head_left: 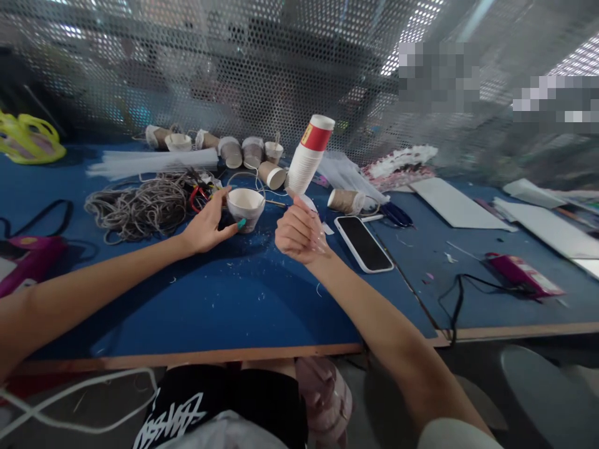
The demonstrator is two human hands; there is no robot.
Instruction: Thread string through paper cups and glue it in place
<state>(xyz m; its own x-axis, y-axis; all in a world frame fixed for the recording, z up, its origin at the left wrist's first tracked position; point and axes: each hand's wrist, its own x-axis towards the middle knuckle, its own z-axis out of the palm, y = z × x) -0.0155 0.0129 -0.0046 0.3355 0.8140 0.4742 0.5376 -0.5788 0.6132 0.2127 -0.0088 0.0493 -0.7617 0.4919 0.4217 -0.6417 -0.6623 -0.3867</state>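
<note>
A white paper cup (246, 201) with a greyish wrapped lower part stands upright on the blue table, its mouth facing up. My left hand (209, 221) is curved around the cup's left side, the teal-nailed thumb at its front and the fingers at its rim. To the right of the cup, my right hand (301, 231) is raised with its fingers curled in. Some clear, shiny film seems to show by its wrist edge; what the fingers hold, if anything, is hidden. Behind the hands, a tall stack of paper cups (304, 159) leans to the right.
Left of the cup lies a tangle of grey cord (140, 202) beside red-handled scissors (199, 196). Several wrapped cups (231, 151) line the back. A phone (365, 244), white boards (461, 202) and a purple glue gun (32, 259) lie around. A mesh screen (210, 68) rises behind.
</note>
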